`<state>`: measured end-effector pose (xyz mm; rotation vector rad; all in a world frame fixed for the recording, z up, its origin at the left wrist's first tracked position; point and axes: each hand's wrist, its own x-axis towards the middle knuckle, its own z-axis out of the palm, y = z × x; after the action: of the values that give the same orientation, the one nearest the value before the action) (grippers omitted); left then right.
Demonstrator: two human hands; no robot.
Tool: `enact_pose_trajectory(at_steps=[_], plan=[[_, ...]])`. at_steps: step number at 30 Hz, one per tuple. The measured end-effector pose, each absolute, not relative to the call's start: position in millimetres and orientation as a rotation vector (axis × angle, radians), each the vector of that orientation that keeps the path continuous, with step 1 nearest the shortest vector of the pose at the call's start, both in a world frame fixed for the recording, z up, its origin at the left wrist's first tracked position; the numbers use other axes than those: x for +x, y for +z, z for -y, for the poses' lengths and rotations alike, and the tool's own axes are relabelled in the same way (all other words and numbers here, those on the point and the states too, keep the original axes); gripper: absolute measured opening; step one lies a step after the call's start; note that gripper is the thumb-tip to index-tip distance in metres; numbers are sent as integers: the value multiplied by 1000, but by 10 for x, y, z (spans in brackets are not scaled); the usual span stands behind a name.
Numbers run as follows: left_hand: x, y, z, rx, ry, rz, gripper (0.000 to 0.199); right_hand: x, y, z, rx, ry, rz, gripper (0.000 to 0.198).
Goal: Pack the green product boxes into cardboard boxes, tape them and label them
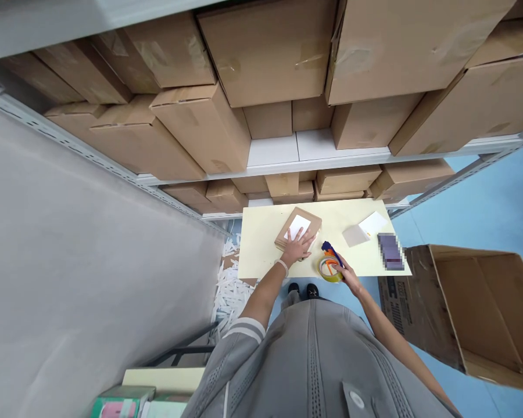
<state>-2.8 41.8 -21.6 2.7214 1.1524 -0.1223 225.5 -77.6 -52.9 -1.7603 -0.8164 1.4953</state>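
On the pale yellow rectangular tabletop (261,255), seen from above, a small flat brown cardboard box (303,225) with a white label on its lid is pressed down by the left hand (297,248). That hand is laid flat, fingers spread across the near right part of the box, so nothing is gripped; the box is only held in place under the palm. A pale band is worn at the left wrist.

Just beside the box, near the front edge of the table, a tape dispenser with a yellowish roll, orange body and dark blue handle (330,262) is grasped by the right hand (347,275), whose fingers are closed around the handle end. The dispenser rests on the table and lies apart from the box by a narrow gap.

Further right on the tabletop, a small beige paper square (355,235) and a white sheet (373,223) are seen touching each other, with a blurred purple item (390,251) near the right edge.

Behind the table, grey metal shelving (375,155) is stacked with large brown cartons (270,52). An open empty cardboard carton (475,302) is placed on the blue floor to the right, and white paper strips (230,284) are strewn on the floor at the left.
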Motion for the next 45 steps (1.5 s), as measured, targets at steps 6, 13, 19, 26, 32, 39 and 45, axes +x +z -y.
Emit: enact_pose_trajectory(at_steps=[6,13,19,26,32,39,45], plan=[[-23,-223,-412,2742,-131,-1182,81,2275,-437,484,-1893,1391,1066,72],[-29,-242,-425,2756,-143,-1165,86,2550,-312,-37,-1956,1442,1311,61],[-35,-257,-438,2755,-155,-1140,90,2693,-74,-579,-2032,1284,1922,64],[-32,-258,-453,2735,-192,-1147,93,2533,144,-796,-2046,898,2390,56],[-43,-275,-462,2774,-198,-1128,94,2287,329,-715,-2078,699,2574,49],[-43,-270,-472,2792,-226,-1118,94,2093,442,-766,-2180,816,2513,44],[-34,-271,-466,2779,-204,-1119,96,2261,360,-674,-2309,1135,2139,43]])
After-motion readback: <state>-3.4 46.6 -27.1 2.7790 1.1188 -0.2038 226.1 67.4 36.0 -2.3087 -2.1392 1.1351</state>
